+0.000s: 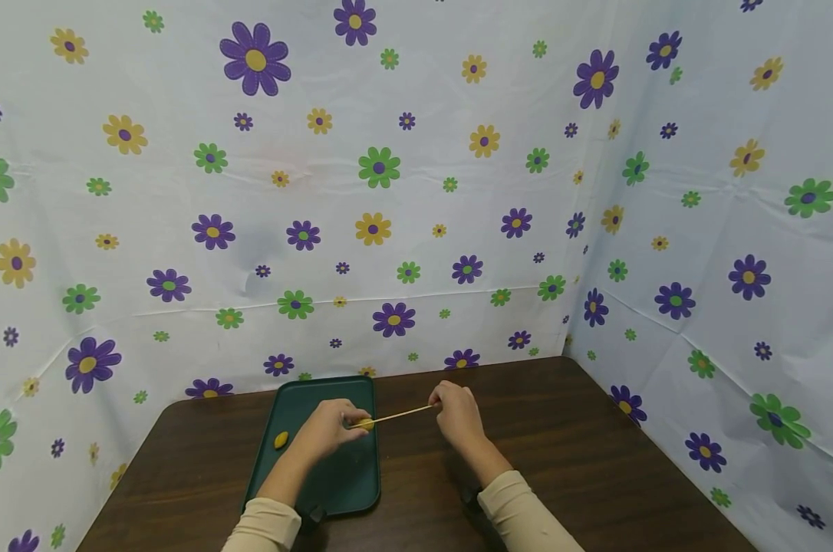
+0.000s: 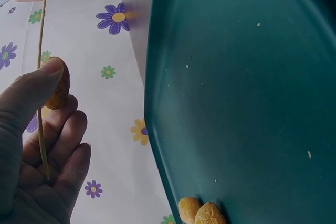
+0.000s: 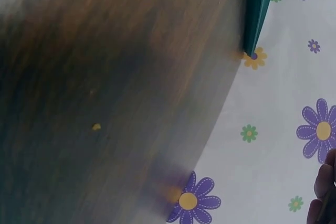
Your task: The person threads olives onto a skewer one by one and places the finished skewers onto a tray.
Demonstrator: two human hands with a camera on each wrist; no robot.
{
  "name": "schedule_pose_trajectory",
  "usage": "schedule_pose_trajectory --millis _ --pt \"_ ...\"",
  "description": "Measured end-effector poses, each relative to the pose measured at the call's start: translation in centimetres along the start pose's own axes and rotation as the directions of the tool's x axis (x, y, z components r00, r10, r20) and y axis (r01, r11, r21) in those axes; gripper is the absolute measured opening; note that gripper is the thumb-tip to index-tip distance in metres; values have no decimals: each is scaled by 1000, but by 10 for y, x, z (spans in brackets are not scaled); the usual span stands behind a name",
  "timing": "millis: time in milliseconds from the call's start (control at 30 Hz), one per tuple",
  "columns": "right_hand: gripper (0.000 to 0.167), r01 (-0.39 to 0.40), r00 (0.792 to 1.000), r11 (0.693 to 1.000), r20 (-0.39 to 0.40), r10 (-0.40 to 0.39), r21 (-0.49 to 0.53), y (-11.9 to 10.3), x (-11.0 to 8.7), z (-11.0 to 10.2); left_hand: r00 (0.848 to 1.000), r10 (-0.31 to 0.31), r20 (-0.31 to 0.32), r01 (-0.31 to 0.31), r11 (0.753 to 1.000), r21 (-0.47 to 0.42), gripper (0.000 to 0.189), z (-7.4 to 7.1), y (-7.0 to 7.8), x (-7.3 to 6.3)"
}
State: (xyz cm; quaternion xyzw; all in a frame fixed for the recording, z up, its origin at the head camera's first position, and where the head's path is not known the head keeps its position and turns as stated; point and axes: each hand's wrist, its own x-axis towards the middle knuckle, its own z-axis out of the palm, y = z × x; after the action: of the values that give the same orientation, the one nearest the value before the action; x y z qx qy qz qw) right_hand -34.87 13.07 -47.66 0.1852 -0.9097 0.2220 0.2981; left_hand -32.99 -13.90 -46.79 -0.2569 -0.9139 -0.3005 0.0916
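Note:
My left hand (image 1: pixel 330 425) pinches a small oval yellow-brown piece, which looks like a baby potato (image 2: pixel 59 87), between thumb and fingers. A thin wooden skewer (image 1: pixel 403 414) runs past the thumb at this piece, and its lower end lies over the left palm. Whether the skewer pierces the potato cannot be told. At the skewer's other end, my right hand (image 1: pixel 456 414) pinches it with thumb and fingertips. The left hand is above a dark green tray (image 1: pixel 344 491). Two similar wrinkled potatoes (image 2: pixel 209 214) lie together by the tray's edge in the left wrist view.
The tray rests on a dark brown wooden table (image 1: pixel 561 445). Small pale crumbs (image 2: pixel 309 155) dot the tray, and a yellowish crumb (image 3: pixel 96 127) lies on the wood. A flower-printed white sheet (image 1: pixel 430 192) hangs behind the table and along its right side.

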Motion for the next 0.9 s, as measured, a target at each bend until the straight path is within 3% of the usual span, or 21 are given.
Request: schedule_pose_trajectory --millis 900 --pt "35 8 1000 1000 3 -8 -2 -7 -4 8 1000 13 -2 -13 1000 -22 14 4 -8 -1"
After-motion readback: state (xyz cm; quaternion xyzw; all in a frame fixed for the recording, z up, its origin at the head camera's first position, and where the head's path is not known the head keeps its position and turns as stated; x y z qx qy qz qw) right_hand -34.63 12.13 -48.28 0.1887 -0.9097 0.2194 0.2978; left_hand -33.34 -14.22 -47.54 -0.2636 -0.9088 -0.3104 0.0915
